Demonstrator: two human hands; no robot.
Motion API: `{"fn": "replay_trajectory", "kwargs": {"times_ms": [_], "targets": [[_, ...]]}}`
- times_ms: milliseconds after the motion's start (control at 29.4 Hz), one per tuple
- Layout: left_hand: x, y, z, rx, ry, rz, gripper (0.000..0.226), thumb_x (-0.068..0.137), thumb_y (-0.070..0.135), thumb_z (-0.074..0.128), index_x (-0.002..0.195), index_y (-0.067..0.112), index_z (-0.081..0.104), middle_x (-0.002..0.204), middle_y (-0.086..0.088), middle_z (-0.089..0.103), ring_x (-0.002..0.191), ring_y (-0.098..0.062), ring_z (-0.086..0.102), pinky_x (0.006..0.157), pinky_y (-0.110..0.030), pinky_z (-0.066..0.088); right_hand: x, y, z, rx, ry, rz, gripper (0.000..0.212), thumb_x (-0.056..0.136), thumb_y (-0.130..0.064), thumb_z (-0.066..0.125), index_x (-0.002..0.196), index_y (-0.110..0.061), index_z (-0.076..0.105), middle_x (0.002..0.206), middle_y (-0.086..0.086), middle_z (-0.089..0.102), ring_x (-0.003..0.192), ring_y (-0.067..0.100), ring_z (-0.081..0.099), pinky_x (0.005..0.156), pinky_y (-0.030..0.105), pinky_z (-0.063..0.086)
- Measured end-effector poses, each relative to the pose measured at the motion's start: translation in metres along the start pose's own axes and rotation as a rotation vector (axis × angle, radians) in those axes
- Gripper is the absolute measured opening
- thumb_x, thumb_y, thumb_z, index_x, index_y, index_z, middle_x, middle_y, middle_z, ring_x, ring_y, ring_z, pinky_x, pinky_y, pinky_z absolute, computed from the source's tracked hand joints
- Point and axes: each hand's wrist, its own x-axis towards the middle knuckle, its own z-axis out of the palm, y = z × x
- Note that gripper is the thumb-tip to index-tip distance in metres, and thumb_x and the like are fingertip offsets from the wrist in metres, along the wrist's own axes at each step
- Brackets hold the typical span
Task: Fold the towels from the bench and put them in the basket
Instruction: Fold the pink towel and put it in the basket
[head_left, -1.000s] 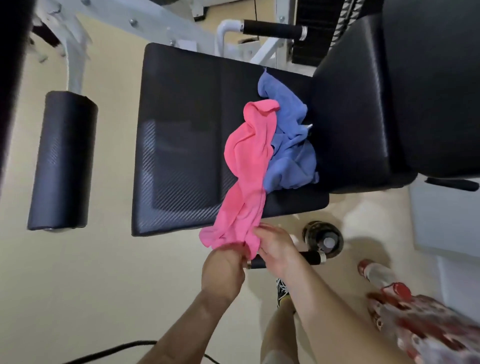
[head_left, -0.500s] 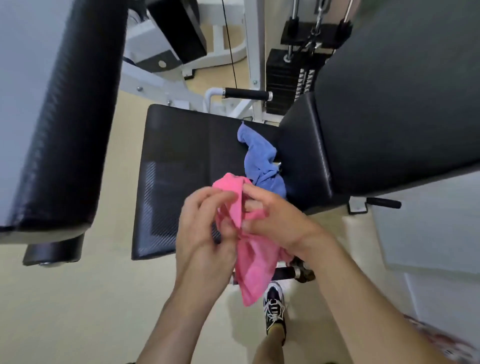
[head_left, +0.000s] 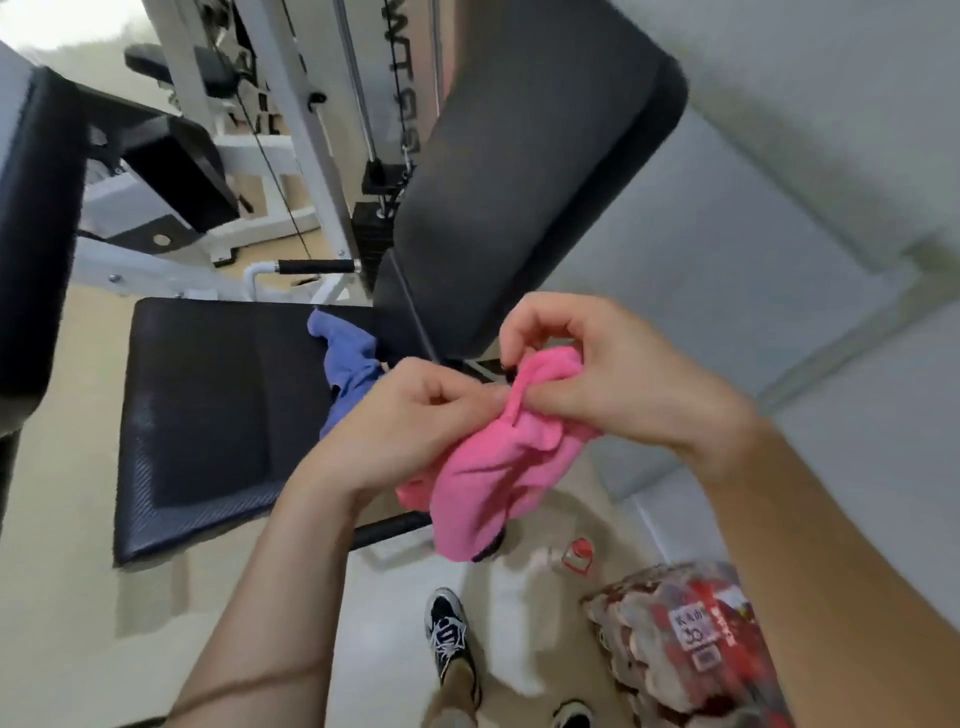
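Observation:
A bunched pink towel (head_left: 493, 467) hangs in the air in front of the black bench seat (head_left: 208, 415). My left hand (head_left: 410, 421) pinches its upper edge from the left. My right hand (head_left: 613, 379) grips the top of the same towel, fingers curled round the cloth. A crumpled blue towel (head_left: 348, 364) lies on the seat near the backrest (head_left: 519, 182), partly hidden behind my left hand. No basket is in view.
A white gym machine frame (head_left: 291, 130) with cables and a weight stack (head_left: 371, 239) stands behind the bench. On the floor at the right lie a patterned red-and-white bag (head_left: 680, 644) and a red-capped bottle (head_left: 571, 556). My shoes (head_left: 449, 631) stand below.
Both hands lifted the pink towel off the bench, up and to the right. The view tilted upward, and the blue towel stayed on the seat.

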Motion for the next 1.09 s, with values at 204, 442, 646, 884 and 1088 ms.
{"fn": "replay_trajectory", "kwargs": {"times_ms": [204, 442, 646, 884, 1088], "targets": [[-0.009, 0.031, 0.122, -0.255, -0.307, 0.192, 0.018, 0.070, 0.015, 0.077, 0.078, 0.003, 0.067, 0.073, -0.006, 0.068, 0.065, -0.014, 0.061, 0.062, -0.020, 0.049, -0.141, 0.000, -0.051, -0.200, 0.300, 0.045, 0.017, 0.071, -0.026, 0.073, 0.087, -0.026, 0.066, 0.061, -0.003, 0.054, 0.055, 0.003, 0.045, 0.055, 0.023, 0.037], [-0.027, 0.091, 0.223, -0.420, -0.133, 0.302, 0.033, 0.071, 0.023, 0.076, 0.054, 0.022, 0.048, 0.049, 0.009, 0.039, 0.045, -0.006, 0.030, 0.042, -0.024, 0.018, -0.316, 0.013, -0.096, -0.158, 0.401, 0.424, 0.014, 0.080, -0.031, 0.075, 0.084, -0.018, 0.071, 0.068, 0.006, 0.067, 0.056, 0.021, 0.060, 0.046, 0.038, 0.048], [-0.040, 0.114, 0.270, -0.212, -0.215, 0.381, 0.040, 0.090, 0.036, 0.055, 0.054, 0.023, 0.042, 0.050, 0.008, 0.030, 0.045, -0.006, 0.025, 0.040, -0.020, 0.019, -0.440, 0.008, -0.095, -0.283, 0.890, 0.737, 0.011, 0.080, -0.007, 0.064, 0.072, -0.014, 0.069, 0.064, -0.003, 0.065, 0.063, 0.013, 0.057, 0.059, 0.029, 0.042], [-0.065, 0.105, 0.332, -0.106, -0.963, 0.204, 0.043, 0.068, 0.046, 0.079, 0.087, 0.008, 0.074, 0.077, -0.014, 0.069, 0.063, -0.018, 0.061, 0.057, -0.025, 0.051, -0.548, -0.013, -0.041, 0.232, 1.262, 0.851, 0.022, 0.092, -0.003, 0.052, 0.084, -0.009, 0.071, 0.074, 0.007, 0.074, 0.065, 0.014, 0.067, 0.060, 0.024, 0.053], [-0.093, 0.109, 0.389, 0.282, -1.450, 0.282, 0.040, 0.064, 0.032, 0.084, 0.085, 0.001, 0.069, 0.071, -0.016, 0.062, 0.066, -0.019, 0.056, 0.063, -0.032, 0.047, -0.637, -0.022, -0.002, 0.235, 1.549, 0.969, 0.019, 0.074, 0.002, 0.054, 0.084, -0.001, 0.071, 0.078, 0.015, 0.069, 0.073, 0.024, 0.062, 0.068, 0.033, 0.048]]}}
